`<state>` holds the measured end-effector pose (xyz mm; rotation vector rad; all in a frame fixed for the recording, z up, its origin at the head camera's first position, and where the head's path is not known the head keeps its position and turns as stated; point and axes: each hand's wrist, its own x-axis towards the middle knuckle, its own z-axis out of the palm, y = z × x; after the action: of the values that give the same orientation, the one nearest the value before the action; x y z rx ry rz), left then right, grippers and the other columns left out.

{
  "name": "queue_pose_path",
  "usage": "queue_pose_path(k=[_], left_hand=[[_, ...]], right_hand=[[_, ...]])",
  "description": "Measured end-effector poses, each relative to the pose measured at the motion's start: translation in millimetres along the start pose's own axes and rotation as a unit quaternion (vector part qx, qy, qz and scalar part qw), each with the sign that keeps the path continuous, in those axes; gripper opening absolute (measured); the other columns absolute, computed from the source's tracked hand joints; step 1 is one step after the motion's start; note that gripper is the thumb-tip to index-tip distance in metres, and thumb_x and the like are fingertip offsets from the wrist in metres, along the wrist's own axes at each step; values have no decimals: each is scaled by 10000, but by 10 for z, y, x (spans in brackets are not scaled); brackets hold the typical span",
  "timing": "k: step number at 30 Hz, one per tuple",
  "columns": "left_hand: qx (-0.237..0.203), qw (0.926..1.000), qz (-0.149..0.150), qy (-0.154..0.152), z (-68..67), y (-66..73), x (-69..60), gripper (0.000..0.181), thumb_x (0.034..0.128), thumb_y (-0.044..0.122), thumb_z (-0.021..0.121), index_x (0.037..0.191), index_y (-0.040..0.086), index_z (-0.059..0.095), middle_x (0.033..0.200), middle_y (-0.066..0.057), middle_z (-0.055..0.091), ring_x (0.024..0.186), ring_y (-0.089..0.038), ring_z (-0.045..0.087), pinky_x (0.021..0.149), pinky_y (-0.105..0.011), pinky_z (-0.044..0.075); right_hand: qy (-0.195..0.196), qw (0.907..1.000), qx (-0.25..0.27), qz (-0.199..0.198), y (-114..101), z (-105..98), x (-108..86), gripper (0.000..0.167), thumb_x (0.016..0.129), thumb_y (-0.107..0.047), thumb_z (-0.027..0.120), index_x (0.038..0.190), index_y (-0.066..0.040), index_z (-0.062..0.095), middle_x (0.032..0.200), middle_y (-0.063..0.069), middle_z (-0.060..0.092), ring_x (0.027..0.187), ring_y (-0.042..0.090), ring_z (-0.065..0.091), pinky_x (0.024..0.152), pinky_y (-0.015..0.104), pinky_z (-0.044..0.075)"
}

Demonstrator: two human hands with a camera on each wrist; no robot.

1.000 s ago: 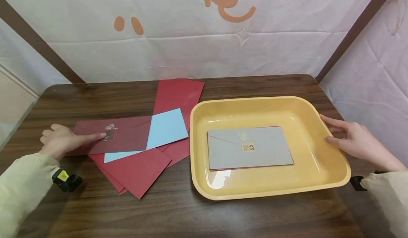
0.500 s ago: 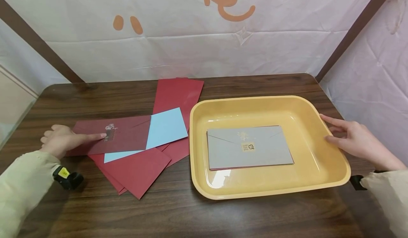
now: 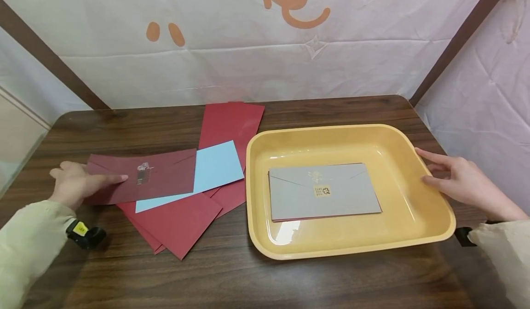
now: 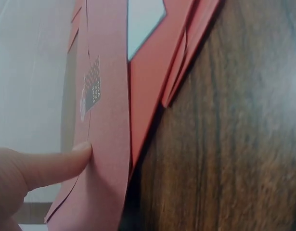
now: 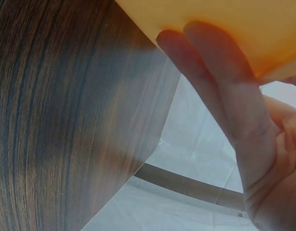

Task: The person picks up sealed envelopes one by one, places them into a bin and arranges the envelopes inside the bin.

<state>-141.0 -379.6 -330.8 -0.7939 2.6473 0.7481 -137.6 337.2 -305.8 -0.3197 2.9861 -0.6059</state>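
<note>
My left hand [image 3: 76,184] holds a dark red envelope [image 3: 165,173] by its left end, thumb on top, the other fingers partly hidden behind the end. In the left wrist view the thumb [image 4: 56,166] lies on the envelope's flap, below a small printed label. Under this envelope are a light blue envelope [image 3: 219,166] and several red envelopes [image 3: 182,226]. At the right, my right hand [image 3: 459,180] grips the right wall of a yellow tray [image 3: 430,217], thumb over the rim. The right wrist view shows fingers [image 5: 234,86] against the tray's outside.
A grey envelope [image 3: 331,205] with a gold label lies in the tray, on top of something red. More red envelopes [image 3: 227,120] reach towards the back, beside the tray. A white printed curtain [image 3: 248,70] hangs behind the brown wooden table [image 3: 232,286].
My left thumb has slid left, off the label, and the dark red envelope's left end has shifted slightly left and bowed. My right hand and the tray have stayed put.
</note>
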Motion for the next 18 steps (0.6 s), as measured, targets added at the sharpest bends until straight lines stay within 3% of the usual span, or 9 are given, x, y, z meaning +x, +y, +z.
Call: queue_pose_path(k=[6, 11, 18], left_hand=[[-175, 9995, 242, 93, 22, -15, -26, 1081, 844, 495, 640, 1296, -245, -6, 1084, -418, 297, 986, -503, 357, 752, -510, 453], [-200, 9980, 473, 358, -4, 14, -88, 826, 901, 316, 596, 1288, -212, 92, 1058, -399, 376, 973, -495, 419, 691, -437, 422], [-152, 9942, 839, 655, -33, 36, -132, 643, 954, 263, 438, 1295, -210, 169, 1080, -442, 389, 996, -538, 419, 713, -474, 403]], right_hand=[[21, 10000, 8, 9, 5, 3, 13, 626, 851, -112, 696, 1417, -30, 443, 1001, 263, 692, 654, -81, 586, 564, 213, 428], [47, 10000, 64, -45, 7, 3, 9, 624, 849, -102, 696, 1414, -26, 445, 996, 263, 693, 661, -99, 577, 565, 201, 429], [78, 9999, 131, -39, 9, 10, 5, 613, 857, -98, 683, 1415, -22, 442, 981, 254, 698, 654, -93, 570, 557, 184, 426]])
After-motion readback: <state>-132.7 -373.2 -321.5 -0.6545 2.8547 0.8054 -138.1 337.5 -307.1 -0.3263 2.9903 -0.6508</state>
